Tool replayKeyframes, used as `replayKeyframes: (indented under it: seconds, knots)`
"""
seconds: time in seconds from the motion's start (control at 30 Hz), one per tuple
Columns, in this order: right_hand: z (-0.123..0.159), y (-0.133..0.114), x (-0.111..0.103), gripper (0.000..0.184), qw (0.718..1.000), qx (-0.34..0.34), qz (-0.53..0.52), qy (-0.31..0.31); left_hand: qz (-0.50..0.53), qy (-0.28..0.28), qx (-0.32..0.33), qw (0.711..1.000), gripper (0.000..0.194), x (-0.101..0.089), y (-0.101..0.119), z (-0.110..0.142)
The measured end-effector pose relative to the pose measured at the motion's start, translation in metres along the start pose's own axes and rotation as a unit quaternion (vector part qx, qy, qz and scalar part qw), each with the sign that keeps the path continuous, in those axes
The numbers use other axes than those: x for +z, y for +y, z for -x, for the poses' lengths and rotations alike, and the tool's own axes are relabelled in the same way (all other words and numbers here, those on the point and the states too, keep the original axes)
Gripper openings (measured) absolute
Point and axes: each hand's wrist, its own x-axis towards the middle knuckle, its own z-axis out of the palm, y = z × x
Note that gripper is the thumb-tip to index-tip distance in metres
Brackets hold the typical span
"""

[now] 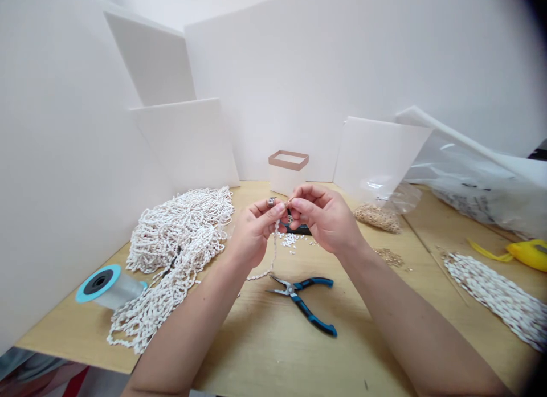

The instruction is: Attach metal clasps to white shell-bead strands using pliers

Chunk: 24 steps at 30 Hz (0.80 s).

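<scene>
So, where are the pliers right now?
Lower centre in the head view, the pliers lie open on the table, below the left hand and right hand.

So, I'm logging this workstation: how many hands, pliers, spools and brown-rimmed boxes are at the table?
Left hand, right hand: 2
Pliers: 1
Spool: 1
Brown-rimmed box: 1
Total: 5

Piece (289, 203) between fingers (306, 207) indistinct
</scene>
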Motion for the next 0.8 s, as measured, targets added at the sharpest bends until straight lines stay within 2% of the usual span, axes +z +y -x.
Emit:
replayKeyframes:
  seconds: [0.2, 0.33, 0.43, 0.53, 0.6, 0.67, 0.8]
  knots:
    - [0.000, 0.001, -0.002, 0.020, 0.999, -0.011, 0.027, -0.019, -0.006, 0.001, -0.005, 1.000, 0.024, 0.000, 0.001, 0.001]
    - [0.001, 0.004, -0.003, 0.014, 0.997, -0.043, 0.051, -0.029, 0.006, 0.001, -0.004, 1.000, 0.023, -0.001, 0.000, 0.000]
    - [0.003, 0.007, 0.000, 0.010, 0.991, -0.097, 0.094, -0.006, 0.018, 0.000, -0.009, 1.000, 0.023, 0.000, 0.000, 0.000]
    - [0.006, 0.011, 0.003, 0.005, 0.970, -0.187, 0.152, 0.011, 0.028, -0.004, -0.015, 0.999, 0.025, 0.002, 0.001, 0.001]
    - [0.008, 0.015, 0.002, 0.004, 0.947, -0.248, 0.202, 0.013, 0.035, -0.005, -0.015, 0.999, 0.024, 0.003, 0.002, 0.001]
    - [0.008, 0.016, 0.000, 0.011, 0.909, -0.314, 0.275, 0.018, 0.041, 0.001, -0.016, 0.999, 0.023, 0.004, 0.002, 0.002]
    - [0.006, 0.014, -0.003, 0.025, 0.788, -0.461, 0.408, 0.027, 0.050, 0.014, -0.020, 0.998, 0.024, 0.004, 0.000, 0.002]
